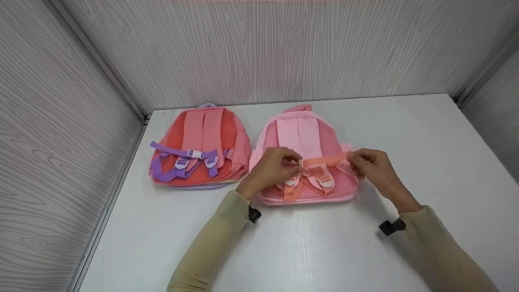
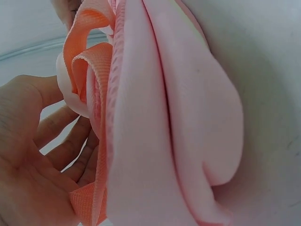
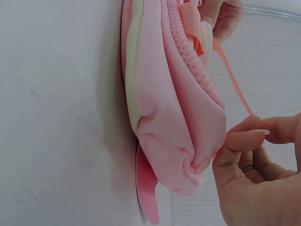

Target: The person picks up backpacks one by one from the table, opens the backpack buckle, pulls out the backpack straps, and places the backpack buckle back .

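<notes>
A light pink backpack [image 1: 299,129] lies on the table with its strap side up. Over its lower half, my left hand [image 1: 276,165] pinches a small buckle [image 1: 301,163] on the orange strap; the fingers partly hide it. To the right, my right hand [image 1: 371,164] pinches the free end of the orange strap [image 1: 326,159] between thumb and forefinger. The strap runs taut between both hands, lifted off the bag. In the right wrist view the pinched strap [image 3: 235,84] stretches beside the bag's padded edge. White adjusters [image 1: 325,181] with more orange webbing sit below.
Left of the pink bag lies a coral-red backpack [image 1: 231,125] with purple straps [image 1: 168,174] and a white buckle [image 1: 195,153]. Both bags rest on a white table [image 1: 405,121], against wood-grained panels [image 1: 275,48] at the back and sides.
</notes>
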### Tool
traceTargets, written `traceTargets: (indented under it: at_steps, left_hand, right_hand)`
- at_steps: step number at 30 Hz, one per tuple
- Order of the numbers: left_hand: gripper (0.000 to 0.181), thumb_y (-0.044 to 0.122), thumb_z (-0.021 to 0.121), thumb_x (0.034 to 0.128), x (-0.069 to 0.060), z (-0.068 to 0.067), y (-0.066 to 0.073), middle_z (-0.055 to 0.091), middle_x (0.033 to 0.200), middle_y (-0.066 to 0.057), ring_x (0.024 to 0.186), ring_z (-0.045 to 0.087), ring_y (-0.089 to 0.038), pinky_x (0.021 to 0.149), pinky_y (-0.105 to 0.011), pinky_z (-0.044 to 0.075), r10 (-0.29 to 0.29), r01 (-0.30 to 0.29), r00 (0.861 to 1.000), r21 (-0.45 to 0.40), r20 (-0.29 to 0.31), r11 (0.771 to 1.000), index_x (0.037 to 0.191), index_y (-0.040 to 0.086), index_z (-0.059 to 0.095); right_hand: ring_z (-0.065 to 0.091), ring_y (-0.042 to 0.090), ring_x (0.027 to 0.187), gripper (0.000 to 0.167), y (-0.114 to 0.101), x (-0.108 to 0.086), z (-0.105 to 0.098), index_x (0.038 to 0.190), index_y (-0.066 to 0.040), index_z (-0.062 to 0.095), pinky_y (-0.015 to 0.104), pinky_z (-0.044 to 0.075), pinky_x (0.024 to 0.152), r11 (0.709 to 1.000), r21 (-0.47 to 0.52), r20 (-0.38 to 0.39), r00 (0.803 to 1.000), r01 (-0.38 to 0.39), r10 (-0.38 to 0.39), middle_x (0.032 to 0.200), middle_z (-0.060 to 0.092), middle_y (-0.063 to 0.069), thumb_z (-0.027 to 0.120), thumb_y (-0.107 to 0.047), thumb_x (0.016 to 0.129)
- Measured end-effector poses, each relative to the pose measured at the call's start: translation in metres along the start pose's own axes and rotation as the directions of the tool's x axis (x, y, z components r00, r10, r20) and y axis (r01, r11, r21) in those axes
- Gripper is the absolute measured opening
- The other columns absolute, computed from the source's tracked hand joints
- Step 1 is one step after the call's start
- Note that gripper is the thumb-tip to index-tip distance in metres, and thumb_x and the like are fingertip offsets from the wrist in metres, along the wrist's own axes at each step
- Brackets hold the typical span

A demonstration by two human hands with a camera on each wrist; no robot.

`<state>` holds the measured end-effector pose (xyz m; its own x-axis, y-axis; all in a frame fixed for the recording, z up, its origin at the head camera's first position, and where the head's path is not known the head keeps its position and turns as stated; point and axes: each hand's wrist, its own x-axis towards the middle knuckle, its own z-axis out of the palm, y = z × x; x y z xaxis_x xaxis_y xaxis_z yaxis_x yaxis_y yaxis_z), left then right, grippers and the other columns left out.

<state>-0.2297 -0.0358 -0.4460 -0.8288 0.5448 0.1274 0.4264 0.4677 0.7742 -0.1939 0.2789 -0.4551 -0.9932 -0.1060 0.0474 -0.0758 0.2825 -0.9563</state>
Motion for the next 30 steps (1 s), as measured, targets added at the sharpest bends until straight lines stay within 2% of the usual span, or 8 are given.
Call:
traceTargets:
  at_steps: [14, 24, 30]
  left_hand:
    - [0.027, 0.025, 0.079, 0.0988, 0.004, 0.003, 0.007, 0.075, 0.118, 0.002, 0.112, 0.067, -0.015, 0.103, -0.033, 0.057, -0.021, 0.021, 1.000, 0.001, 0.007, 1.000, 0.124, 0.014, 0.080]
    - [0.025, 0.020, 0.078, 0.0995, 0.007, 0.005, 0.010, 0.077, 0.117, 0.002, 0.112, 0.068, -0.013, 0.104, -0.033, 0.057, -0.006, 0.006, 1.000, -0.027, 0.013, 1.000, 0.123, 0.012, 0.080]
    - [0.026, 0.021, 0.078, 0.0994, 0.007, 0.005, 0.010, 0.077, 0.118, 0.002, 0.113, 0.067, -0.012, 0.105, -0.034, 0.057, -0.003, 0.004, 1.000, -0.042, 0.022, 0.999, 0.124, 0.012, 0.080]
  right_hand:
    - [0.050, 0.008, 0.062, 0.037, 0.001, 0.001, -0.003, 0.108, 0.010, 0.070, 0.024, 0.048, 0.056, 1.000, 0.010, 0.015, 1.000, -0.005, 0.005, 0.075, 0.058, -0.002, 0.061, -0.026, 0.110]
    - [0.050, 0.008, 0.061, 0.036, 0.004, 0.000, -0.002, 0.105, 0.013, 0.069, 0.026, 0.047, 0.055, 0.999, 0.042, 0.011, 1.000, 0.010, -0.011, 0.073, 0.058, -0.002, 0.063, -0.023, 0.109]
    - [0.051, 0.008, 0.062, 0.036, 0.003, -0.001, -0.001, 0.104, 0.013, 0.068, 0.025, 0.048, 0.056, 0.999, 0.053, 0.012, 1.000, -0.010, 0.009, 0.074, 0.058, -0.002, 0.063, -0.023, 0.109]
